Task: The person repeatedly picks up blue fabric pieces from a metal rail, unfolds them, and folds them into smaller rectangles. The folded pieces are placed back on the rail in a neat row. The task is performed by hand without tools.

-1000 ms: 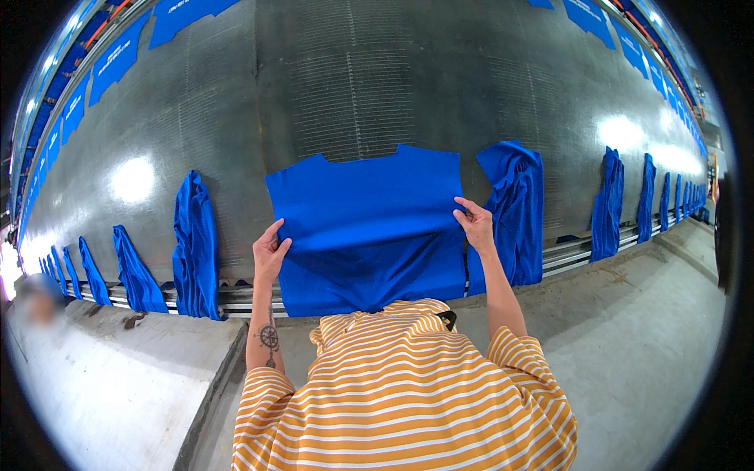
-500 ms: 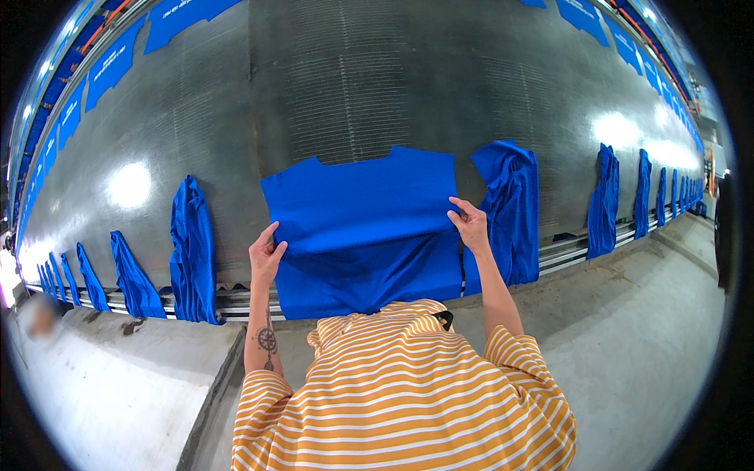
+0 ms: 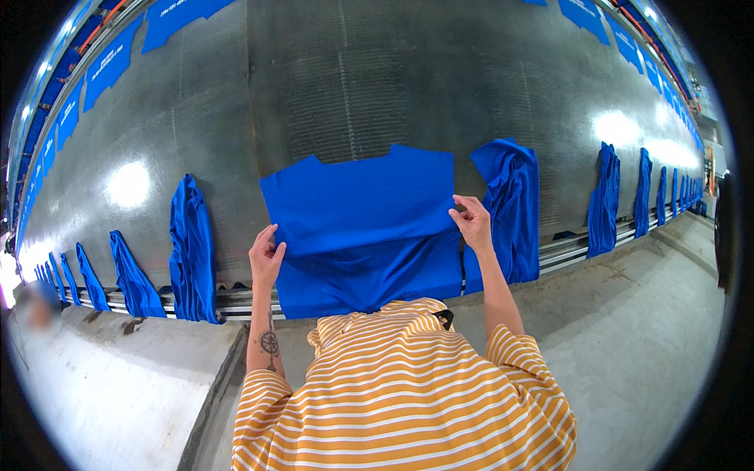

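Observation:
A blue cut fabric panel [image 3: 361, 192], shaped like a shirt body with a neck notch at its far edge, lies in front of me on a dark, long table [image 3: 330, 102]. Its far part is spread flat, while the near part sags in folds over the table edge towards my body. My left hand [image 3: 267, 257] pinches the panel's left side edge between thumb and forefinger. At the right side edge, slightly farther up, my right hand [image 3: 473, 224] pinches the cloth the same way. Both hands' lower fingers are curled.
A bunched blue panel [image 3: 510, 212] hangs over the edge to the right, another [image 3: 192, 251] to the left, with several more along the rail [image 3: 236, 304]. Flat printed blue pieces [image 3: 110, 63] line the far side. A person [image 3: 39, 310] is at far left.
The panel's far edge has shifted very slightly away from me, and its far part looks a little flatter. My right hand has moved a touch; my left hand is nearly still.

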Motion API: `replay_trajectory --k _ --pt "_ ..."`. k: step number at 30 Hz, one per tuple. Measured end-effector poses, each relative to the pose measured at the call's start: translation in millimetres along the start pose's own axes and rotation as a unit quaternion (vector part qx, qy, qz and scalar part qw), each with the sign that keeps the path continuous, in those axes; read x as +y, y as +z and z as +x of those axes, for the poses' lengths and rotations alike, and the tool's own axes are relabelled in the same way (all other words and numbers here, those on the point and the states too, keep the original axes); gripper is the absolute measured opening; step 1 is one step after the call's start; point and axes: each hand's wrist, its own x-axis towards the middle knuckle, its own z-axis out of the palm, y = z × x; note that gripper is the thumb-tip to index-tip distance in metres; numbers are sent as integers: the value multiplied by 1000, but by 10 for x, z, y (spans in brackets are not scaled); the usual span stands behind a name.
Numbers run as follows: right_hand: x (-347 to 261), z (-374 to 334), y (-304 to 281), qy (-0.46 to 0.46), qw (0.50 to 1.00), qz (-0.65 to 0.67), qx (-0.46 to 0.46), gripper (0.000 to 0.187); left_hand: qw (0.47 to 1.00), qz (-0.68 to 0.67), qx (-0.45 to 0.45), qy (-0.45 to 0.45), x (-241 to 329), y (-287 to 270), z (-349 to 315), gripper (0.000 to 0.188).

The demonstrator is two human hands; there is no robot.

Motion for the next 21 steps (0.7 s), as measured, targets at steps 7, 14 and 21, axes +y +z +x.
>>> replay_trajectory --k 7,14,21 --pt "-460 196 611 -230 932 -279 23 26 920 297 91 241 324 565 158 40" --pt "-725 452 1633 -311 883 -325 -133 62 884 388 -46 256 552 1502 605 66" --pt "-661 491 1595 -269 894 -331 -138 71 887 391 -23 244 504 1356 668 69"
